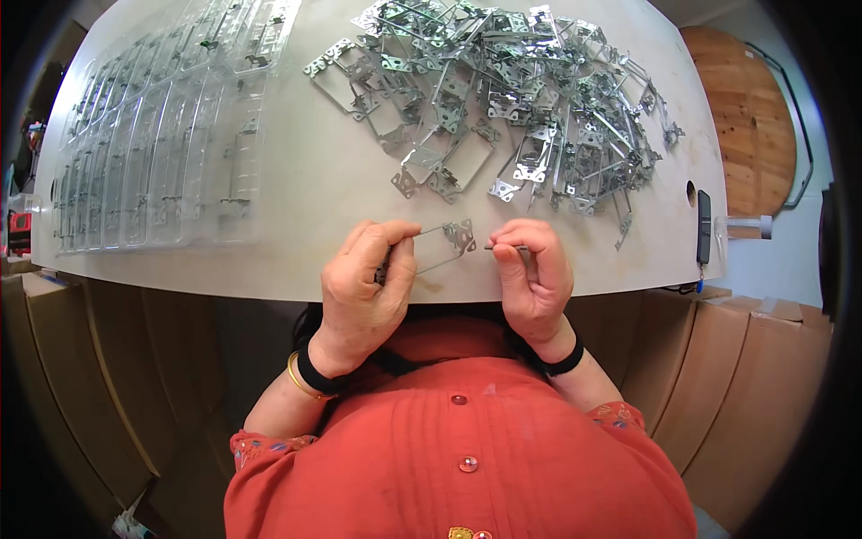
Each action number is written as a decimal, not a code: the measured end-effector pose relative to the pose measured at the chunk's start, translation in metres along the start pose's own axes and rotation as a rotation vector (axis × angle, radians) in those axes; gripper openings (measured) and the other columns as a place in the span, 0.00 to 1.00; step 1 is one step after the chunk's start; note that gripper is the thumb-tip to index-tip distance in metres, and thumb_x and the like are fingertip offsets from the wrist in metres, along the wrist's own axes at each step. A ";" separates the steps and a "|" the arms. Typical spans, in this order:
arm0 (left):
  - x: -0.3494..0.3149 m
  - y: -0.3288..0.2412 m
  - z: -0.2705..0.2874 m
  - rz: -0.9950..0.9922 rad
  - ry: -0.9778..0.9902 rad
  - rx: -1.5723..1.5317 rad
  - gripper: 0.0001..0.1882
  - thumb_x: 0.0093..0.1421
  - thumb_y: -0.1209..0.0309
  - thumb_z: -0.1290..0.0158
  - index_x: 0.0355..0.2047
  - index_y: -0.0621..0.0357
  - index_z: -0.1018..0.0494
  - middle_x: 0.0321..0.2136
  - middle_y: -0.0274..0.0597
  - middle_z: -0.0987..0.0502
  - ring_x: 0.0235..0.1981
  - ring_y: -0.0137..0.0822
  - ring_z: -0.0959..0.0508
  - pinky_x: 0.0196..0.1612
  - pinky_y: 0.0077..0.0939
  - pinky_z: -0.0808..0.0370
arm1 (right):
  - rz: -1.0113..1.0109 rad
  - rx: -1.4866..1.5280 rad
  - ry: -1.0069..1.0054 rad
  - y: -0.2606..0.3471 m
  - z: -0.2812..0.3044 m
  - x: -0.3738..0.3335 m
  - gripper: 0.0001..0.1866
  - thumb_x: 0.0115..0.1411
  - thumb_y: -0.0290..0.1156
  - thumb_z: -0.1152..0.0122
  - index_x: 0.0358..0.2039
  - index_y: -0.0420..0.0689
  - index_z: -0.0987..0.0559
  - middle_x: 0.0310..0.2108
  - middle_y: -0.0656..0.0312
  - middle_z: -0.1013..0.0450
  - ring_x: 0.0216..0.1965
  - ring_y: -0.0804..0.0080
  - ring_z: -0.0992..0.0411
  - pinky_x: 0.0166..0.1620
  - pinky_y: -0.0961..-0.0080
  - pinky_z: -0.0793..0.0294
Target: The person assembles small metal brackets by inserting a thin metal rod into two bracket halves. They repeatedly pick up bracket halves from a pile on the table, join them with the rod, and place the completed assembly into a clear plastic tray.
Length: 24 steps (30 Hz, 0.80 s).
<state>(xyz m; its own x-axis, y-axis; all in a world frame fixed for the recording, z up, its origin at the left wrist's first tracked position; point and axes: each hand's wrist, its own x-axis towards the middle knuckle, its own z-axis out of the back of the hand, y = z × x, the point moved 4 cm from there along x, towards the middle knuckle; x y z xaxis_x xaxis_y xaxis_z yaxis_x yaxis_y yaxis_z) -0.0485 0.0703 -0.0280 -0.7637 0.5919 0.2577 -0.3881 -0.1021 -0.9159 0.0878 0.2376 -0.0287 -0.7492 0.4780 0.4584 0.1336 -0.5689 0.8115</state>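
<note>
Above table, left hand pinching metal frame

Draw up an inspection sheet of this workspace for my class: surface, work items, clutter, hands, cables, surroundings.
Surface: white tabletop, faint brownish marks near its front edge.
Work items: thin grey metal wire frame with perforated end plate; short thin grey metal rod, a gap between them.
Clutter: tangled heap of silver metal brackets, far side; clear plastic trays with metal parts, left; black oblong device, right edge.
Hands: left hand grips the frame; right hand pinches the rod.
Cables: nothing clearly seen.
Surroundings: brown cardboard boxes, both sides; round brown wooden board, right.
</note>
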 end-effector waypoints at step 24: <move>0.008 -0.007 0.014 -0.014 -0.137 0.439 0.21 0.64 0.73 0.34 0.54 0.67 0.25 0.45 0.53 0.24 0.36 0.38 0.21 0.33 0.31 0.24 | 0.062 0.019 0.226 0.009 -0.007 0.010 0.09 0.62 0.21 0.29 0.39 0.44 0.21 0.39 0.56 0.17 0.33 0.60 0.21 0.38 0.68 0.24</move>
<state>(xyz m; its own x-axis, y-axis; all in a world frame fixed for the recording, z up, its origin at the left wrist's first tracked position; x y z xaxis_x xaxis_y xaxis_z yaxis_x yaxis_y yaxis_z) -0.0588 0.0643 -0.0156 -0.8063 0.4879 0.3343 -0.5584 -0.4416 -0.7023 0.0770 0.2323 -0.0195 -0.8650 0.2791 0.4170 0.1950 -0.5787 0.7919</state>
